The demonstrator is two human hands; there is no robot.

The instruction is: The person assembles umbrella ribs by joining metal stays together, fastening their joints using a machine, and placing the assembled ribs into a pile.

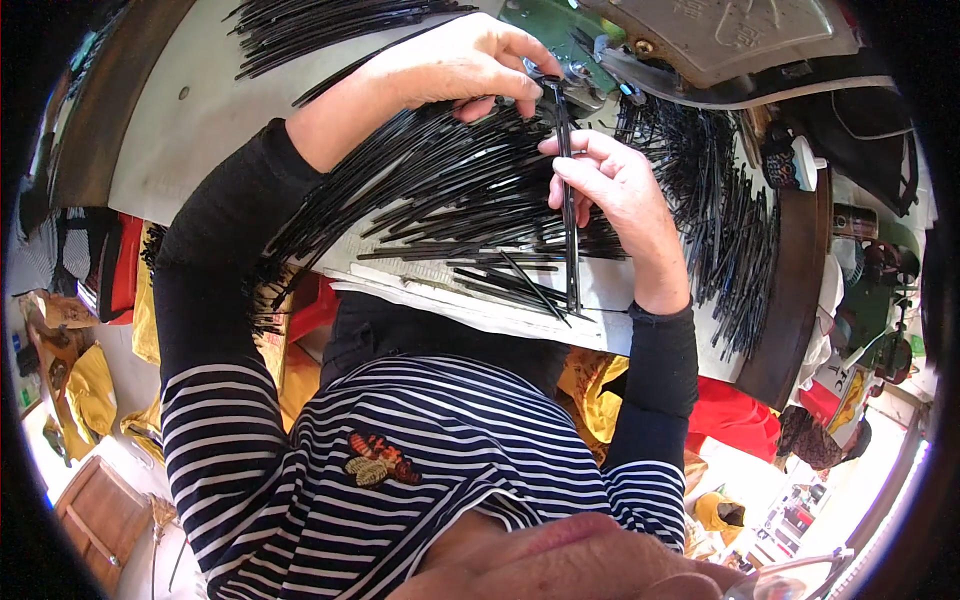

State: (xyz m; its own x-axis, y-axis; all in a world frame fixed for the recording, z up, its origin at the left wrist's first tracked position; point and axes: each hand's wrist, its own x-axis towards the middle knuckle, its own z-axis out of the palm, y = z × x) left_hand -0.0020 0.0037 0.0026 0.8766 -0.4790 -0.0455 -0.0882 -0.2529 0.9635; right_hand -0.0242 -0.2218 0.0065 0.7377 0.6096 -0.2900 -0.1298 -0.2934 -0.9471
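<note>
A long, narrow black strip (571,240) stretches from the machine down toward my body. My right hand (622,190) pinches it between thumb and fingers partway along. At its upper end, close to the metal parts of a green machine (545,22), the bent fingers of my left hand (465,62) close on the strip by thumb and forefinger. Beneath both hands lies a wide spread of similar loose black strips (430,180). A few short ones (505,280) rest near the table's front edge.
Another bundle of black strips (330,30) lies at the far left, and a dense heap (715,220) covers the right side. The machine's pale metal head (740,40) overhangs the far right. The white table (160,130) has dark edges. Yellow bags (90,395) and red cloth (735,415) sit below.
</note>
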